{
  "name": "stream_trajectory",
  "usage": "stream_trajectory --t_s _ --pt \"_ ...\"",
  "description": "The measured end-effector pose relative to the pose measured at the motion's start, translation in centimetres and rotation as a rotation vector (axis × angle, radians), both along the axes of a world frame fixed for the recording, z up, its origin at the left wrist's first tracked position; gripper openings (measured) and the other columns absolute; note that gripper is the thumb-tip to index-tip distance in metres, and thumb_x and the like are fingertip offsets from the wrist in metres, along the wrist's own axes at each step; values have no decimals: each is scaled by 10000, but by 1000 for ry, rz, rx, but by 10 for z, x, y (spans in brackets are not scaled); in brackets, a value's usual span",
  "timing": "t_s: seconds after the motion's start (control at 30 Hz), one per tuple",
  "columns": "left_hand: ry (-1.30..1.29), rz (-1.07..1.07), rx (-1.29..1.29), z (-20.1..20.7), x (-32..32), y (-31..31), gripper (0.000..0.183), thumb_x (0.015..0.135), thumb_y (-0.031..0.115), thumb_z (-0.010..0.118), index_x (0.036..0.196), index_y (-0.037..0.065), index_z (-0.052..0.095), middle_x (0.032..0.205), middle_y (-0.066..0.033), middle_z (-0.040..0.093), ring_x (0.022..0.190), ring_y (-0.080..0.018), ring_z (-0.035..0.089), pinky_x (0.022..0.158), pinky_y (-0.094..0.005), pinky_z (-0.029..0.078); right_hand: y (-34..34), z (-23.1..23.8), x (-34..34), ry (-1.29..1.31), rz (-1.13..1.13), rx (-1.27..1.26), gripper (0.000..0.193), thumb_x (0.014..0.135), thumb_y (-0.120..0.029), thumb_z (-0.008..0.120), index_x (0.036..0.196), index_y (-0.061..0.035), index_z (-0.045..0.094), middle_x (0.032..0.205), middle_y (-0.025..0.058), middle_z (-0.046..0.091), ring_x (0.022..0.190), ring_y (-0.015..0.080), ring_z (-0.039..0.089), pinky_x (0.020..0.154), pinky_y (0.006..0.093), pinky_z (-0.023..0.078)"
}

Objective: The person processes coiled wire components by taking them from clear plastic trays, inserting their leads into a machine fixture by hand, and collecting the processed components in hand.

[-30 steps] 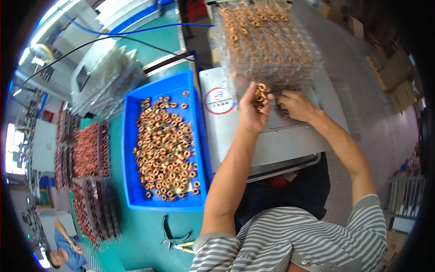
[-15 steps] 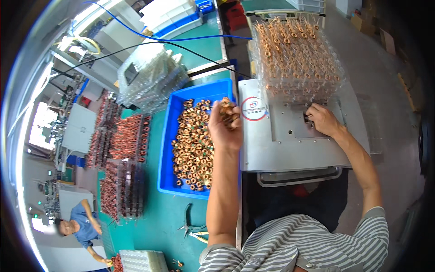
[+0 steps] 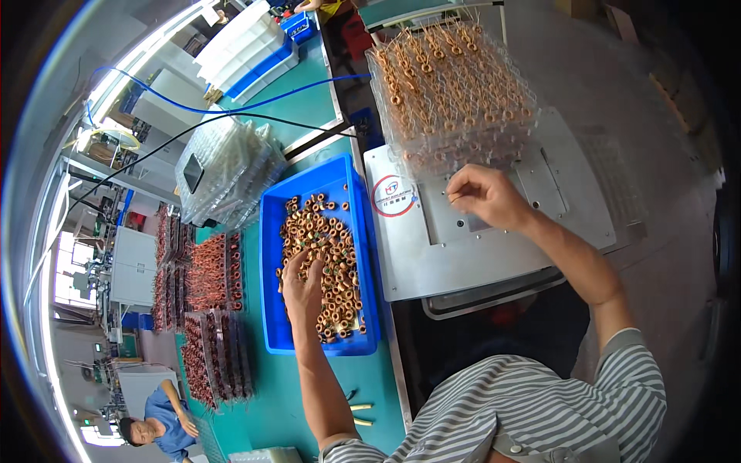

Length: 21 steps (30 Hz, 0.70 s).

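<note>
Over the blue bin (image 3: 272,339) my left hand (image 3: 303,289) has its fingers spread among small copper-wound ring coils (image 3: 336,266), and nothing shows in its grasp. My right hand (image 3: 490,199) hovers above the flat metal machine top (image 3: 409,270), thumb and fingertips pinched together. Whatever the pinch may hold is too small to make out. Just beyond that hand rises a stack of clear plastic trays (image 3: 463,131), its top filled with copper ring coils whose wire ends stick up.
Left of the bin, trays of reddish coils (image 3: 212,270) and a stack of clear trays (image 3: 224,170) stand on the green table (image 3: 262,397). Yellow-handled pliers (image 3: 361,413) lie near its front edge. A blue and a black cable cross behind. A person (image 3: 166,420) sits at far left.
My left hand went from holding a handful of coils by the bin's right side to open fingers over the coils inside. My right hand left the machine's slot. The view turned.
</note>
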<state>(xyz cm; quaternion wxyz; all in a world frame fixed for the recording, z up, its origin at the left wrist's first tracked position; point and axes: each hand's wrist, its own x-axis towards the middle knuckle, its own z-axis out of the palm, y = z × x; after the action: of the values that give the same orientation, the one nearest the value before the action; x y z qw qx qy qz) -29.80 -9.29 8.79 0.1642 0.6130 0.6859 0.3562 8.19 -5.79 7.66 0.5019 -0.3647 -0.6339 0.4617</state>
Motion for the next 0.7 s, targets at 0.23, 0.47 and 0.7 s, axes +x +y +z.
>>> stream_trajectory --t_s 0.23,0.47,0.7 --pt "-1357 -354 -557 11 149 -27 621 983 552 389 1347 50 422 1154 -158 601 869 -246 619 613 -271 452 -24 20 -40 -236 -198 505 140 752 26 687 869 -43 652 875 79 641 831 239 634 743 326 503" --pt "-1694 -304 -693 -18 198 -18 307 1007 385 455 954 104 569 697 12 555 502 -80 443 367 -189 252 -28 33 -18 -506 -83 762 160 736 -101 750 880 -54 698 904 80 675 836 265 637 762 367 514" --pt "-1304 -199 -454 -35 184 -32 284 967 400 530 1042 147 635 642 58 441 484 -44 369 417 -212 276 122 71 84 -622 -653 360 258 899 -180 630 1106 -29 650 1062 132 675 988 236 638 858 332 497"
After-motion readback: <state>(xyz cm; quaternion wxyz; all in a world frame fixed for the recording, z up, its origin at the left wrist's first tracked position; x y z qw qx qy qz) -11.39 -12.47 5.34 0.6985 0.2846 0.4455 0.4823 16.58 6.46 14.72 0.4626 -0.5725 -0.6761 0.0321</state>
